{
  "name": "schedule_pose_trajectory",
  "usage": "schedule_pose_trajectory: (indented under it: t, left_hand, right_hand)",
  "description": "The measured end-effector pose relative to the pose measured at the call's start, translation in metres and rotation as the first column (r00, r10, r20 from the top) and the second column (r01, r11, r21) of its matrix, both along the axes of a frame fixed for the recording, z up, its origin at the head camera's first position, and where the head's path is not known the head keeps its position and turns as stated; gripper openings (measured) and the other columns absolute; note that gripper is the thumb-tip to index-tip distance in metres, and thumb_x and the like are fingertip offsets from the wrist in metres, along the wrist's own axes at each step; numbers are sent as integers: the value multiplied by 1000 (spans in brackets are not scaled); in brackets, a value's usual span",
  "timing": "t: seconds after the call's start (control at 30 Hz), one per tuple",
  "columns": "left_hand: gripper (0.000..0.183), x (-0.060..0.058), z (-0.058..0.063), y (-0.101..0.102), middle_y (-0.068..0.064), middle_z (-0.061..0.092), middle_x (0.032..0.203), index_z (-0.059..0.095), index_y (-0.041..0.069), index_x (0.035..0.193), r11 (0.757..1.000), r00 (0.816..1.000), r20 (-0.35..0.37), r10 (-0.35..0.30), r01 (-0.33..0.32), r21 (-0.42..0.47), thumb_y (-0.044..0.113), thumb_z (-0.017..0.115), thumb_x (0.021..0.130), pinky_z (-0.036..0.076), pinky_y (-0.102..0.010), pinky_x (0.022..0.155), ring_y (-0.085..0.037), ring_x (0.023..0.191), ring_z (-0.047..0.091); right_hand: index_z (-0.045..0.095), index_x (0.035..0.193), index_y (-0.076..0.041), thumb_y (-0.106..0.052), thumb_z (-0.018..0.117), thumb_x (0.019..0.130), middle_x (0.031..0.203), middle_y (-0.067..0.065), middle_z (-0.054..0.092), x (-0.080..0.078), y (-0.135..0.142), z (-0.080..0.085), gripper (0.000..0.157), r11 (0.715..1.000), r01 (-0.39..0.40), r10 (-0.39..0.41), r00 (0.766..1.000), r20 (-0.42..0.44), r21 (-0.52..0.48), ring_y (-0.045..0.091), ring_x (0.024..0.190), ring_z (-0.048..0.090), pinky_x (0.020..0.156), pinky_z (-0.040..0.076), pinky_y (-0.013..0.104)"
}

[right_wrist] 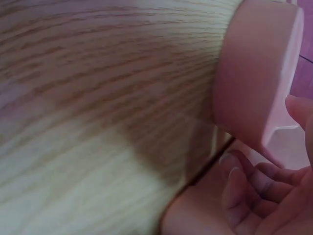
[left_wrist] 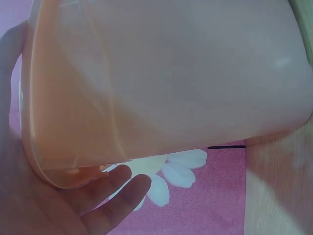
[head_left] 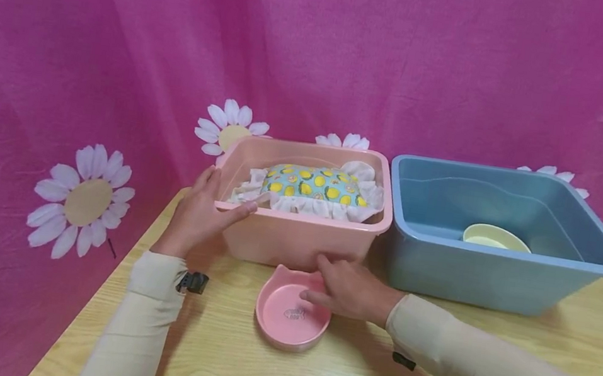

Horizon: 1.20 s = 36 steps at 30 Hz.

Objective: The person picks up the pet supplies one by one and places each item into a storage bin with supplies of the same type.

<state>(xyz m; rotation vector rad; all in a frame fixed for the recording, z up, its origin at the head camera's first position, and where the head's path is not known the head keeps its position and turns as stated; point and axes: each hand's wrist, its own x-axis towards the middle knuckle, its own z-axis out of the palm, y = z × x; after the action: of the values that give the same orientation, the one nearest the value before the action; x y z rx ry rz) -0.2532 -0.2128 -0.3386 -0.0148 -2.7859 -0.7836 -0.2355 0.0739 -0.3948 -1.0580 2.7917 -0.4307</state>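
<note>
My left hand (head_left: 196,215) grips the left front corner of a pink plastic bin (head_left: 295,238), the thumb over the rim and the fingers along the outside. Inside the bin lies a small lemon-print pillow (head_left: 313,183) with white ruffles. A shallow pink pet bowl (head_left: 289,326) with cat ears and a fish print stands on the table before the bin. At its right rear rim, my right hand (head_left: 351,288) holds it, thumb over the rim. Curled fingers (right_wrist: 239,181) are behind the bowl's wall, close to the bin, in the right wrist view.
A blue bin (head_left: 473,274) stands right of the pink one, with a cream-coloured dish (head_left: 495,237) in it. Both bins are on a wooden table (head_left: 220,368). A magenta curtain (head_left: 319,50) with daisies hangs behind and to the left.
</note>
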Motion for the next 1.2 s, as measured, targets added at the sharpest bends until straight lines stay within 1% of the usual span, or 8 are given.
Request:
schedule_pose_trajectory:
  t: [0.1, 0.2, 0.37, 0.57, 0.9, 1.03, 1.13, 1.2]
  left_hand:
    - [110, 0, 1, 1, -6, 13, 149, 18, 16, 145, 1000, 1000, 2, 4, -4, -10, 81, 48, 62, 34, -57, 93, -39, 126, 31]
    - [109, 0, 2, 2, -7, 13, 149, 18, 16, 145, 1000, 1000, 6, 2, -2, -15, 81, 48, 62, 34, -57, 93, -39, 125, 32]
    - [109, -1, 3, 3, -5, 11, 150, 16, 18, 145, 1000, 1000, 16, 0, 0, -9, 82, 48, 61, 34, -58, 92, -39, 126, 30]
    - [109, 0, 3, 3, -5, 10, 150, 16, 18, 145, 1000, 999, 33, 1, -1, -10, 81, 48, 62, 33, -59, 93, -39, 126, 29]
    - [109, -1, 0, 2, -6, 12, 149, 20, 13, 144, 1000, 1000, -3, -12, 12, -9, 81, 48, 63, 33, -58, 93, -39, 126, 30]
    - [110, -1, 0, 3, -6, 11, 150, 19, 12, 144, 1000, 1000, -1, -19, 19, -11, 80, 48, 63, 32, -59, 93, -40, 127, 29]
    - [109, 1, 0, 2, -5, 10, 150, 18, 13, 145, 1000, 1000, -3, -17, 17, -12, 80, 48, 63, 33, -59, 93, -39, 126, 29]
    - [109, 2, 0, 1, -5, 9, 150, 18, 14, 145, 1000, 1000, 0, -14, 14, -10, 80, 48, 63, 33, -60, 92, -39, 127, 29]
  right_hand:
    - [45, 113, -21, -60, 58, 75, 66, -7, 49, -2, -2, -6, 56, 1000, 17, -19, 997, 68, 20, 8, 59, 51, 54, 41, 26]
    - [45, 113, -23, -59, 57, 77, 66, -9, 50, -3, -2, -12, 52, 1000, 15, -16, 997, 78, 25, 8, 60, 51, 56, 41, 27]
    - [47, 110, -21, -50, 58, 82, 66, -9, 50, -5, 0, -16, 42, 1000, 1, -1, 1000, 29, -9, 8, 61, 52, 59, 42, 25]
    - [47, 110, -22, -37, 57, 87, 77, -11, 52, -9, 1, -20, 29, 996, -41, 46, 997, 56, -74, 5, 69, 54, 66, 45, 22]
    - [54, 94, -15, -19, 57, 88, 71, -9, 51, -16, 6, -24, 8, 968, -159, 162, 987, 0, -193, 5, 64, 51, 58, 45, 19]
    - [56, 93, -14, -19, 57, 89, 66, -4, 52, -17, 11, -25, 7, 956, -120, 161, 977, 137, -268, 5, 49, 54, 45, 47, 22]
    - [56, 98, -13, -21, 55, 90, 60, 2, 54, -17, 12, -25, 11, 950, -39, 134, 946, 294, -308, 14, 36, 54, 35, 45, 30]
    - [57, 101, -13, -21, 54, 91, 59, 3, 55, -16, 12, -25, 13, 951, -2, 120, 924, 363, -309, 17, 37, 55, 35, 46, 32]
